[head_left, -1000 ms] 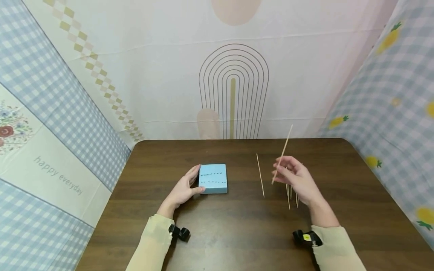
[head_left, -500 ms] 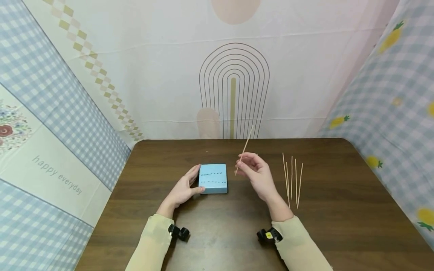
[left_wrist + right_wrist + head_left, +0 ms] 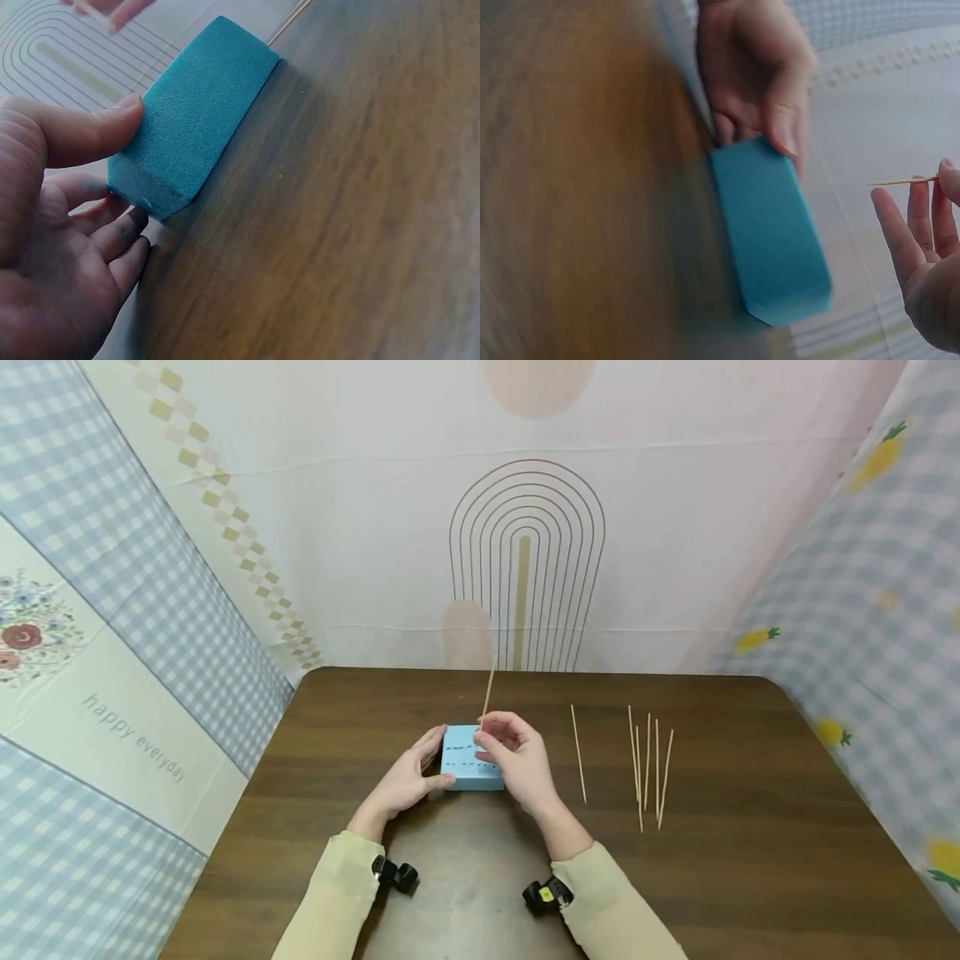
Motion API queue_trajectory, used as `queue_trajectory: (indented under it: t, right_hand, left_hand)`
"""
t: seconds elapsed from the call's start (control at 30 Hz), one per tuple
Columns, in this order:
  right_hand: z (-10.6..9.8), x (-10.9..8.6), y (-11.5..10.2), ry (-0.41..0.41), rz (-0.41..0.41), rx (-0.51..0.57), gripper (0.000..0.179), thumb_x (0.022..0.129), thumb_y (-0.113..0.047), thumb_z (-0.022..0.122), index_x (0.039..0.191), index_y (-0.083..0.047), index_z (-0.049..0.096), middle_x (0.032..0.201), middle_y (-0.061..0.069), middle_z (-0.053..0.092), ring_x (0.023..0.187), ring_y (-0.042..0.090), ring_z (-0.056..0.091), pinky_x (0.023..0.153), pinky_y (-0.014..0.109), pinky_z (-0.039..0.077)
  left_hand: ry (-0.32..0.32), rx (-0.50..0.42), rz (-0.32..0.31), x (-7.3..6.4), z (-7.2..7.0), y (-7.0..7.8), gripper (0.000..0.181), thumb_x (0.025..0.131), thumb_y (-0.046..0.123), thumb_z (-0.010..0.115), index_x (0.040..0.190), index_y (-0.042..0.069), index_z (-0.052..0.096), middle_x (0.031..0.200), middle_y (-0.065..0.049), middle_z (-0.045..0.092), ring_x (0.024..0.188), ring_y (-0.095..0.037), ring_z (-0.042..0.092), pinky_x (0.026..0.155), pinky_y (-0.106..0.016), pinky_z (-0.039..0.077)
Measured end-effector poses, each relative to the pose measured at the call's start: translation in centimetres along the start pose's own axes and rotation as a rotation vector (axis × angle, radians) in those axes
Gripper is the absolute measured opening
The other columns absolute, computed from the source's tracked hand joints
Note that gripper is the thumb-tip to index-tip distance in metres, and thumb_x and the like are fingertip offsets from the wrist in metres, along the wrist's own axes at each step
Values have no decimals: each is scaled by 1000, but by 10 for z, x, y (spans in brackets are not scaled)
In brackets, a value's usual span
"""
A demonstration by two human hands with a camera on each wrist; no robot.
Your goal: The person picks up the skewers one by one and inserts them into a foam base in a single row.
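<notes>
A light-blue foam block [image 3: 472, 781] lies on the table, with rows of small dark holes across its top. My left hand [image 3: 401, 783] grips the block's left end, thumb at the near corner and fingers behind, as the left wrist view also shows on the block's side [image 3: 199, 112]. Above the block, my right hand [image 3: 522, 766] pinches a thin wooden skewer [image 3: 489, 689] that leans slightly, its upper part rising past the fingers. In the right wrist view the skewer's pointed tip [image 3: 889, 182] shows apart from the block.
One skewer [image 3: 578, 756] lies alone on the brown table [image 3: 735, 860], right of the block. Farther right, several more skewers [image 3: 648, 768] lie side by side. Patterned cloths [image 3: 375, 543] hang behind and at both sides.
My right hand has carried the skewer leftward from beside the loose skewers to above the block. My left hand stays on the block.
</notes>
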State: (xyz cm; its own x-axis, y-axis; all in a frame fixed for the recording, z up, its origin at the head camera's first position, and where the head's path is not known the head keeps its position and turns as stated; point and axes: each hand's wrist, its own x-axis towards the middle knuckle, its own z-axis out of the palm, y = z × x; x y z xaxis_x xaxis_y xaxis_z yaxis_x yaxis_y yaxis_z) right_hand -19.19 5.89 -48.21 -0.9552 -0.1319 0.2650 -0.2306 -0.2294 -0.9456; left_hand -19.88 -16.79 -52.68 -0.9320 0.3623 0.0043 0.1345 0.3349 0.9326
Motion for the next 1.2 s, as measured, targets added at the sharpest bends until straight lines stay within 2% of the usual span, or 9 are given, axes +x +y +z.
queue_trajectory:
  t: [0.17, 0.33, 0.6, 0.77, 0.93, 1.2]
  right_hand:
    - [12, 0, 15, -44, -23, -15, 20, 102, 2, 70, 121, 9, 69, 123, 38, 64, 100, 13, 72, 86, 38, 64]
    - [17, 0, 27, -63, -13, -35, 19, 103, 2, 68, 122, 8, 70, 120, 31, 68, 101, 12, 73, 90, 32, 62]
    - [21, 0, 30, -89, 40, -18, 19, 105, -1, 66, 121, 9, 70, 118, 24, 72, 105, 13, 71, 92, 28, 60]
    - [21, 1, 29, -85, 59, -78, 19, 104, -4, 69, 120, 6, 72, 115, 14, 74, 106, 15, 71, 93, 27, 58]
    - [21, 2, 29, -90, 78, -157, 16, 103, -9, 73, 118, -2, 75, 114, 5, 75, 110, 15, 70, 98, 26, 54]
    - [23, 3, 28, -100, 66, -189, 15, 102, -10, 75, 115, -3, 77, 113, 7, 75, 109, 17, 69, 98, 27, 54]
  left_hand:
    - [-2, -4, 10, 2, 0, 0, 89, 97, 6, 79, 169, 1, 26, 177, -20, 14, 161, -37, 20, 128, -55, 22]
    - [-17, -20, 16, 4, -1, -1, 90, 97, 6, 79, 168, -1, 25, 177, -20, 12, 161, -37, 18, 128, -54, 20]
    - [-19, -24, 5, 4, -1, -2, 91, 98, 4, 78, 169, -1, 22, 178, -20, 11, 162, -36, 18, 129, -52, 20]
    - [-19, -28, 9, 4, 0, -1, 91, 97, 3, 78, 169, -2, 22, 177, -21, 11, 162, -36, 18, 129, -52, 20]
    - [-19, -32, 12, 4, 0, 0, 91, 97, 2, 78, 168, -2, 23, 177, -22, 11, 162, -37, 17, 129, -53, 19]
    - [-22, -30, 11, 3, -2, -1, 91, 96, 3, 78, 169, -3, 22, 177, -22, 11, 161, -38, 18, 128, -53, 21]
